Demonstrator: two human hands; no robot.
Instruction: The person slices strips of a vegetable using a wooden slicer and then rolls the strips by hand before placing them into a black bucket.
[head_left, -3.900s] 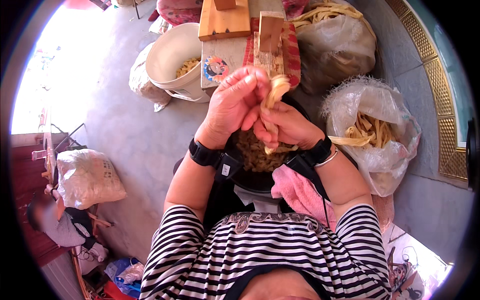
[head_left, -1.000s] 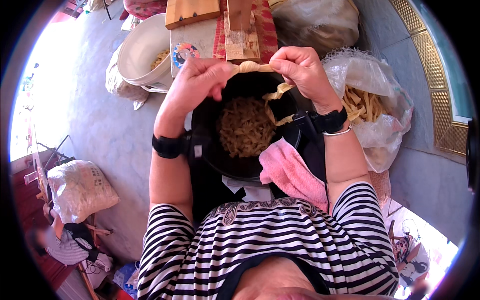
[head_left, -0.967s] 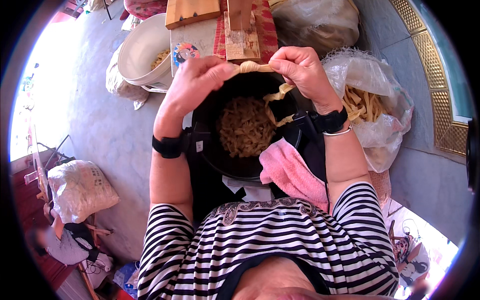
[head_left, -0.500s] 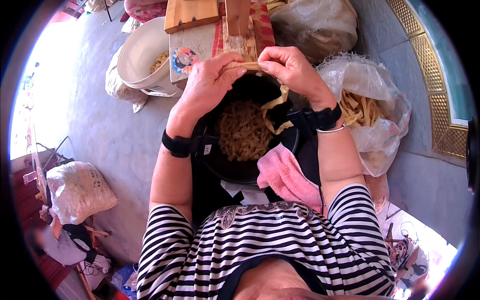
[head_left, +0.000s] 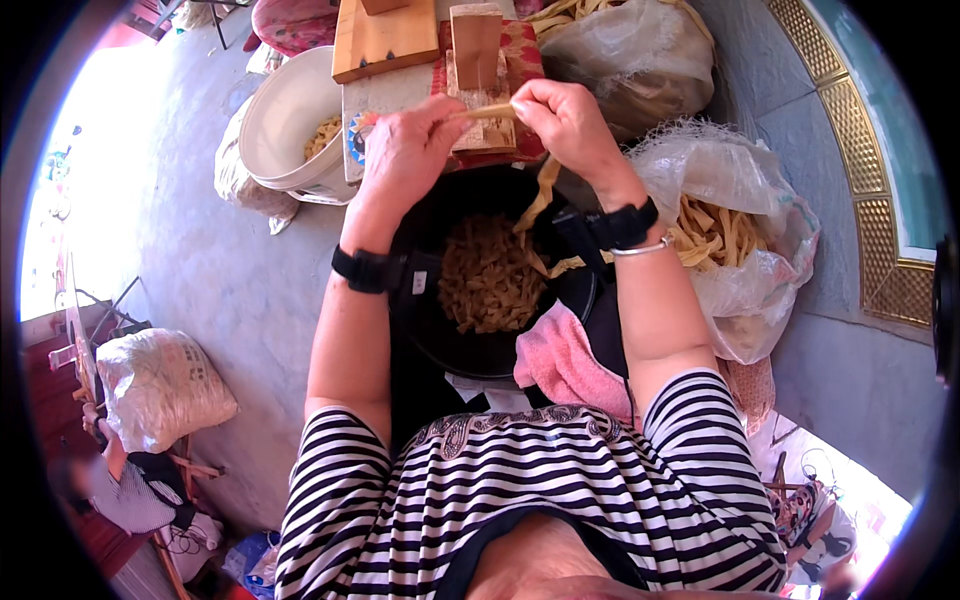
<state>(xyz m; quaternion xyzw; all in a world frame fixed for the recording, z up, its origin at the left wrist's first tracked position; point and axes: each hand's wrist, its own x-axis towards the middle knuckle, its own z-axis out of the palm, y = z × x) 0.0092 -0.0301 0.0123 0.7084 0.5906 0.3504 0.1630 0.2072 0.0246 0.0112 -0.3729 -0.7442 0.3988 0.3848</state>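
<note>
A pale yellow, dried-looking strip (head_left: 490, 112) is stretched level between my two hands. My left hand (head_left: 408, 145) pinches one end, and my right hand (head_left: 568, 125) is closed on it a short way along. The rest of the strip dangles below my right hand and trails over a black basin (head_left: 425, 215). Many short cut pieces (head_left: 490, 280) of similar brownish-yellow stuff lie in the basin. Just beyond my hands, an upright wooden block (head_left: 476, 50) stands on a worn wooden base (head_left: 484, 135) at the bench's near edge.
A white bucket (head_left: 275, 130) with some pieces stands left of the bench. A thick wooden board (head_left: 385, 45) lies on the bench. An open plastic bag (head_left: 740, 300) of long strips is at my right, with another full bag (head_left: 640, 65) behind. A pink towel (head_left: 565, 355) drapes the basin's near right side.
Both hands have moved slightly away from me, toward the wooden block, with the strip still held between them. The strip's hanging part has shifted with my right hand.
</note>
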